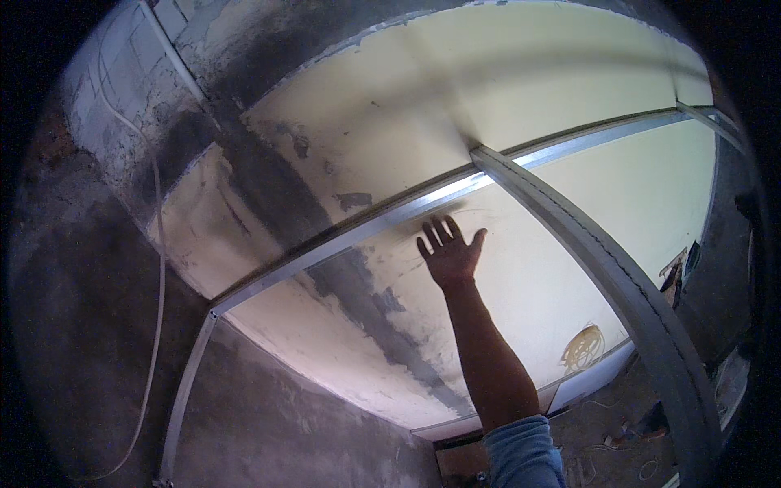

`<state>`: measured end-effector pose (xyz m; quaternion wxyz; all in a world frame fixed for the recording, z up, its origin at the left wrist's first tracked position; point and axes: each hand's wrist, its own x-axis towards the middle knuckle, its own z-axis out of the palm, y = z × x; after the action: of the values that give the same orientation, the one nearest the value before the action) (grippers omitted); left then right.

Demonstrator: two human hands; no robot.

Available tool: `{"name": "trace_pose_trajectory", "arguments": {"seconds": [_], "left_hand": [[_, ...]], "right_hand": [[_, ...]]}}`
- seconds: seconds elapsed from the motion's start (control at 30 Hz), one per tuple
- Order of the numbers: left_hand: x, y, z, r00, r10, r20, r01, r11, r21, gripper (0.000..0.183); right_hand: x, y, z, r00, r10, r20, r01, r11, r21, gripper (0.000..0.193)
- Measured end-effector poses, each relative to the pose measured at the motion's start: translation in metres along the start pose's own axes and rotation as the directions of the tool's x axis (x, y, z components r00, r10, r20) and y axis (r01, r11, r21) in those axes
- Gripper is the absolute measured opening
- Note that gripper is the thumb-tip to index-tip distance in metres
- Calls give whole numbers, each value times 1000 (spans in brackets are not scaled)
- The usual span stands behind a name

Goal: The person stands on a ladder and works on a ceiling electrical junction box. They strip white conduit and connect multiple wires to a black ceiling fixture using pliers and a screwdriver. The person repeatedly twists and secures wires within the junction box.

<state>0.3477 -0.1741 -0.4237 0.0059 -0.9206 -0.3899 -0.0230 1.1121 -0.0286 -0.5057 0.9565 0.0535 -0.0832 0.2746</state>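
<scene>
My left hand (451, 259) is raised in front of the pale wall (529, 236), fingers spread, with nothing in it. Its fingertips are just below a shiny metal channel (358, 232) that runs across the wall. Whether the palm touches the wall cannot be made out. A long metal stud (598, 252) meets the channel to the right of the hand and comes down toward the lower right. Grey smeared patches (350, 285) mark the wall left of my fingers. My right hand is out of the picture.
A thin white cable (160, 244) hangs at the left beside a pipe (172, 53). Another metal piece (185, 390) stands at the lower left. A tan looped patch (583, 348) shows low on the wall. Clutter (643, 427) lies on the floor at lower right.
</scene>
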Motion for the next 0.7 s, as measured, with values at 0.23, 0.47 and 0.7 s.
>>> {"name": "trace_pose_trajectory", "arguments": {"seconds": [0.23,0.47,0.7], "left_hand": [[16,2,-2,1000,9,25,-9,1000,-14,23],[62,20,14,996,88,21,-86,991,-99,23],[61,72,56,977,193,-88,-211,926,-313,23]], "right_hand": [[-8,6,15,1000,24,2,-24,999,35,98],[-120,-4,-42,985,111,-129,-131,979,-157,77],[-415,-47,-102,884,150,-443,-242,957,-158,56]]}}
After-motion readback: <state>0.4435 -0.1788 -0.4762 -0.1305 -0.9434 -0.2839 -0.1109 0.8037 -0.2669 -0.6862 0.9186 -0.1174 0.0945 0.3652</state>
